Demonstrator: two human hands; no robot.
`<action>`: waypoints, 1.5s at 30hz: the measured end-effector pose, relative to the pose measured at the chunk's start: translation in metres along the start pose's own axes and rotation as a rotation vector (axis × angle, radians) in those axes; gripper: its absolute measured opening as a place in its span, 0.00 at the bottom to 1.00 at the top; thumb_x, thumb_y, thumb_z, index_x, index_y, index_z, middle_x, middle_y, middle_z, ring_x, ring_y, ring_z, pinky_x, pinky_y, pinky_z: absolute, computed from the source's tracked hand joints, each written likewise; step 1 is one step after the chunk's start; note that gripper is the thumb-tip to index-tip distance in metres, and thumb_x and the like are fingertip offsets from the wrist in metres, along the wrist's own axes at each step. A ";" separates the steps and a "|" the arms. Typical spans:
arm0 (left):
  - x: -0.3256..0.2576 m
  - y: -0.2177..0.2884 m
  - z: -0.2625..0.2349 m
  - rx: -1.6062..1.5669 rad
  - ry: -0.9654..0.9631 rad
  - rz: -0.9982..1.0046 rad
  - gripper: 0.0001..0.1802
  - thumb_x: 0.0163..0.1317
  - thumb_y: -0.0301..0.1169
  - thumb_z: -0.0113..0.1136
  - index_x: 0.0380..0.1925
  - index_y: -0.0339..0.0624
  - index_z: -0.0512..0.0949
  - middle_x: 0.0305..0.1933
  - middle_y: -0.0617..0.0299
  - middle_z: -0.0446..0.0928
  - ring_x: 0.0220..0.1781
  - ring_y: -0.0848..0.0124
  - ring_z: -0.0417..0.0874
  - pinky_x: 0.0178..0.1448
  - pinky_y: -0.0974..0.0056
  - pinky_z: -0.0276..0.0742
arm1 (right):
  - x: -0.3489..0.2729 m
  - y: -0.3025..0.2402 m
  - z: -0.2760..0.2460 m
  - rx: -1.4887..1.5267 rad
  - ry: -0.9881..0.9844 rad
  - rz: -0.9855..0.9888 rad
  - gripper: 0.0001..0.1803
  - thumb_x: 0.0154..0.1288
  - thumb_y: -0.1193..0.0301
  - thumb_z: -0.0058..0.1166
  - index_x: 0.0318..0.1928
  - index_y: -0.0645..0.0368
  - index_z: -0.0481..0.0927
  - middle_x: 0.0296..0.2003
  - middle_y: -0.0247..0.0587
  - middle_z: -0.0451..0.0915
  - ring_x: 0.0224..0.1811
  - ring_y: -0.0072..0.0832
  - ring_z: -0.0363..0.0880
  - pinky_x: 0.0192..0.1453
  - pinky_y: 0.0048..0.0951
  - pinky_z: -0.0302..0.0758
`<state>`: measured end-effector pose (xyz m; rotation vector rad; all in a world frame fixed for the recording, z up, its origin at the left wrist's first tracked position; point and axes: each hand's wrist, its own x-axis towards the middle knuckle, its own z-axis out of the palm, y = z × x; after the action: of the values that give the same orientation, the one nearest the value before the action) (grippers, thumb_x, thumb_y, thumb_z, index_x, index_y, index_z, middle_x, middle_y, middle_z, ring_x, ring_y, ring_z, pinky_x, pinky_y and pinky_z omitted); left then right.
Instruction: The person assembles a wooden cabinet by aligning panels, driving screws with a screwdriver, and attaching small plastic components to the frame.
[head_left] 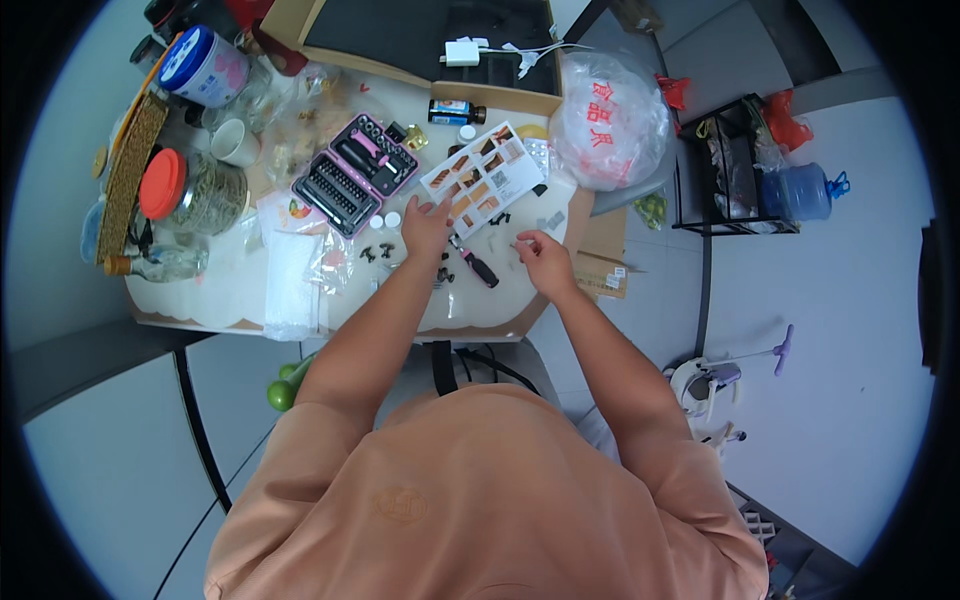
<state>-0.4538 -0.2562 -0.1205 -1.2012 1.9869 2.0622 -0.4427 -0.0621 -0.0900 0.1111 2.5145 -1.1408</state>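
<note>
My left hand (pixel 427 230) reaches to the lower left edge of a printed picture sheet (pixel 484 180), its fingers apart and seemingly resting on the paper. To the right, my right hand (pixel 546 263) is above the table with thumb and fingers pinched together; whatever they hold is too small to make out. Between the hands lies a screwdriver (pixel 481 268) with a black and pink handle. Small black parts (pixel 444 274) lie near it, and more black pieces (pixel 377 252) sit left of my left hand. A pink-edged tool case (pixel 356 174) lies open beside the sheet, filled with bits and sockets.
Jars (pixel 205 190), a blue-lidded tub (pixel 205 68) and a white cup (pixel 235 143) crowd the left. An open cardboard box (pixel 420 75) stands at the back, with a dark bottle (pixel 456 112) before it. A stuffed plastic bag (pixel 610 125) sits back right.
</note>
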 end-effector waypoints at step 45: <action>-0.124 0.066 0.002 -0.218 -0.471 0.503 0.31 0.61 0.23 0.52 0.64 0.45 0.56 0.51 0.55 0.74 0.48 0.75 0.74 0.51 0.72 0.70 | -0.059 -0.043 -0.107 0.728 -0.332 -0.239 0.28 0.54 0.83 0.54 0.58 0.60 0.68 0.43 0.38 0.77 0.42 0.19 0.75 0.47 0.20 0.73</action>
<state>-0.4019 -0.2079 0.0013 -0.1718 1.9938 2.5249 -0.4307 -0.0073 0.0266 -0.1810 1.7596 -1.9408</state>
